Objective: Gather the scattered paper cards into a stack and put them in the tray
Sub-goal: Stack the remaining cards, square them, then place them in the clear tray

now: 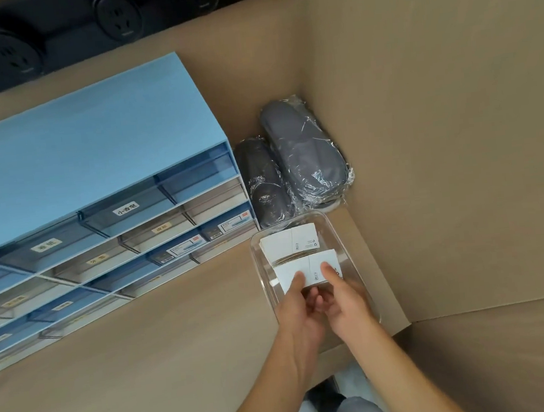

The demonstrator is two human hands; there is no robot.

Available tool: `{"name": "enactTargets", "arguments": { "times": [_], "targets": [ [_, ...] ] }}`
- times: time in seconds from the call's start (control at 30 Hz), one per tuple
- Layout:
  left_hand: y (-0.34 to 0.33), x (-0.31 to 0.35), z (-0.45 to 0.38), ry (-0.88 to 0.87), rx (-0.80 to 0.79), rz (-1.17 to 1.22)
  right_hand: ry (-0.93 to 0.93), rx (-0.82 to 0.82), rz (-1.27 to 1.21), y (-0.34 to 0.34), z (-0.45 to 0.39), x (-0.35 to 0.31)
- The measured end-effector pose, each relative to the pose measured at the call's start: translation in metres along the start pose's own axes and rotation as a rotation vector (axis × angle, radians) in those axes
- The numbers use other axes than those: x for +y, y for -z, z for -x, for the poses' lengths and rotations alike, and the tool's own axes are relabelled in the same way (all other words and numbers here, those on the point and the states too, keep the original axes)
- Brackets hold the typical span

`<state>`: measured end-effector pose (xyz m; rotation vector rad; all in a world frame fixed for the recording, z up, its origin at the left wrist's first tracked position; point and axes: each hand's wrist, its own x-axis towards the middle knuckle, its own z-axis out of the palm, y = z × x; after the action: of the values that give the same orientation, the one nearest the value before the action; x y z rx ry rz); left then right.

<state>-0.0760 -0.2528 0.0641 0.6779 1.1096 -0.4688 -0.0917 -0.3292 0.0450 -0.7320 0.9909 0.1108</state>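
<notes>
A clear plastic tray (258, 257) stands on the brown table near the right-hand wall. One stack of white paper cards (287, 242) lies in its far half. A second stack of white cards (298, 268) is over the tray's near half, held from both sides. My left hand (299, 309) grips its left end with the thumb on top. My right hand (346, 301) grips its right end the same way. Whether this stack rests on the tray floor is hidden by my fingers.
A blue drawer cabinet (95, 176) with labelled drawers fills the left. Two grey slipper packs in plastic wrap (302, 159) lie in the corner behind the tray. A brown partition (438, 123) stands to the right. A black socket strip (80, 28) runs along the top.
</notes>
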Motion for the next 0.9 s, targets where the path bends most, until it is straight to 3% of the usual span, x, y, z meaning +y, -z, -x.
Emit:
{"name": "enactTargets", "arguments": {
  "times": [0.2, 0.4, 0.9],
  "targets": [
    [-0.003, -0.009, -0.011, -0.037, 0.095, 0.059, -0.17, 0.07, -0.033, -0.001, -0.016, 0.011],
    [-0.001, -0.012, -0.021, -0.045, 0.142, 0.052, -0.227, 0.133, 0.012, 0.001, -0.025, 0.014],
    [-0.011, 0.0, -0.041, -0.024, 0.202, 0.04, -0.114, 0.178, 0.192, -0.01, -0.04, 0.014]
  ]
}}
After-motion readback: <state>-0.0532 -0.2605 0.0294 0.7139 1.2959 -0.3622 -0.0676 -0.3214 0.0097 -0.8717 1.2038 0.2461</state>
